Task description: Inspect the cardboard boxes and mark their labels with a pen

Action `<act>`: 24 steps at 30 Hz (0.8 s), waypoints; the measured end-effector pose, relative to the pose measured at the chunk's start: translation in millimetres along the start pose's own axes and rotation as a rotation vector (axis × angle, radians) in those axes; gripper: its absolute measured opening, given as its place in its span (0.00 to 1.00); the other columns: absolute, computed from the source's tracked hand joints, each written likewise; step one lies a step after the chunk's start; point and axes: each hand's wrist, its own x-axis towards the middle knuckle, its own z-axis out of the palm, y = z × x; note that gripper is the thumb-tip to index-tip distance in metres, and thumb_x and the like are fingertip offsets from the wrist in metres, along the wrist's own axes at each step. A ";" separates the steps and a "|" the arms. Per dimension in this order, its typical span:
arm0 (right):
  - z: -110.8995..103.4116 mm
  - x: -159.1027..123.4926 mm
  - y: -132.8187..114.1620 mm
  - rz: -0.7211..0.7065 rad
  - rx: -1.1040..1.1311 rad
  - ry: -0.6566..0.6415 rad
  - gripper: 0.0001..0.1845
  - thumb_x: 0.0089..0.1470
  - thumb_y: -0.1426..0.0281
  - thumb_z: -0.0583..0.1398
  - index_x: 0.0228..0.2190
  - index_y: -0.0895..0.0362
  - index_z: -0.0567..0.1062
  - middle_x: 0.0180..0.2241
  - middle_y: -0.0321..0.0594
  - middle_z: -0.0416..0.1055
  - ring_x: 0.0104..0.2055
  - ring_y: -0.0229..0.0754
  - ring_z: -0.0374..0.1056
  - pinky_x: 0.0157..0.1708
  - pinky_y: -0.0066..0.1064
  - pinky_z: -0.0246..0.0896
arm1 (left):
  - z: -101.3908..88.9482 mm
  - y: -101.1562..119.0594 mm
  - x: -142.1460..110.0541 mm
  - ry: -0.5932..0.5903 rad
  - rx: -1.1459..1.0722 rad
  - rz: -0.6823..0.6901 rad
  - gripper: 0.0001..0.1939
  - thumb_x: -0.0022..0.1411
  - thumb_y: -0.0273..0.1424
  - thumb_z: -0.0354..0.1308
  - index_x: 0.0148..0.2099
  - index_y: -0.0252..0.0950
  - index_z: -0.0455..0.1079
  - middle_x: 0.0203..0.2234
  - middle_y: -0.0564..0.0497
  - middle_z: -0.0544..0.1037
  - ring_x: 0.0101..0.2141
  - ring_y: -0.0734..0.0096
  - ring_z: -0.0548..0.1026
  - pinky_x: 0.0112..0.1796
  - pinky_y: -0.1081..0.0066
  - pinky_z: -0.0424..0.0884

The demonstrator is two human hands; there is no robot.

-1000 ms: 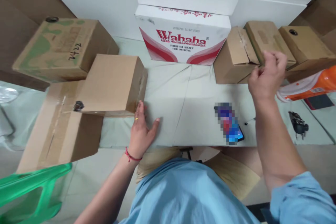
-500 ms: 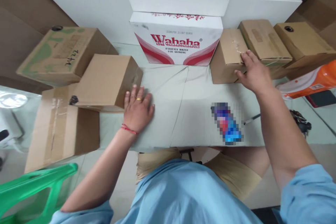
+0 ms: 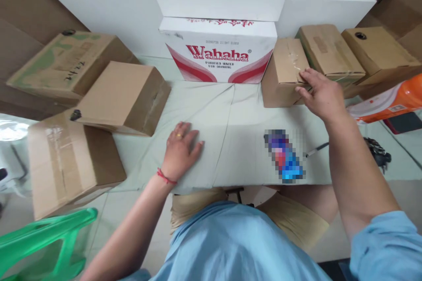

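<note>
My left hand (image 3: 181, 151) lies flat and open on the pale cloth-covered table (image 3: 227, 140), palm down, holding nothing, a short way right of a plain cardboard box (image 3: 123, 96). My right hand (image 3: 321, 94) rests with spread fingers on the right edge of a small taped cardboard box (image 3: 283, 72) at the back right; it touches the box without a clear grip. A blurred phone-like object (image 3: 285, 156) lies on the cloth between my arms.
A white and red Wahaha water carton (image 3: 219, 50) stands at the back centre below white boxes. More cardboard boxes (image 3: 329, 52) crowd the right, others the left (image 3: 62, 63). An orange bottle (image 3: 392, 103), a dark object (image 3: 377, 151) and a green plastic stool (image 3: 42, 239) are nearby.
The plain box on the left has moved away from my left hand, which now lies flat on the cloth. My right hand came down onto the small taped box.
</note>
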 end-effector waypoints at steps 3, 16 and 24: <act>-16.0 3.6 -1.9 0.013 0.049 -0.037 0.27 0.71 0.62 0.65 0.65 0.62 0.78 0.69 0.53 0.72 0.73 0.49 0.68 0.74 0.38 0.57 | -1.0 13.3 -32.2 0.036 -0.010 -0.079 0.19 0.73 0.44 0.57 0.55 0.39 0.78 0.66 0.36 0.75 0.72 0.37 0.66 0.71 0.34 0.61; -15.4 3.5 1.3 0.019 0.057 0.019 0.21 0.74 0.64 0.62 0.58 0.64 0.83 0.63 0.54 0.79 0.69 0.45 0.73 0.69 0.34 0.61 | -67.7 -75.3 -87.5 0.759 -0.034 -0.751 0.09 0.64 0.38 0.63 0.38 0.42 0.66 0.32 0.54 0.68 0.34 0.58 0.73 0.48 0.45 0.77; -9.1 5.5 0.0 -0.048 -0.078 0.056 0.24 0.76 0.62 0.58 0.58 0.66 0.82 0.62 0.53 0.79 0.67 0.42 0.73 0.62 0.32 0.60 | -11.7 -14.6 -89.1 0.529 -0.024 -0.275 0.08 0.69 0.36 0.60 0.39 0.39 0.76 0.42 0.44 0.83 0.48 0.55 0.80 0.53 0.53 0.76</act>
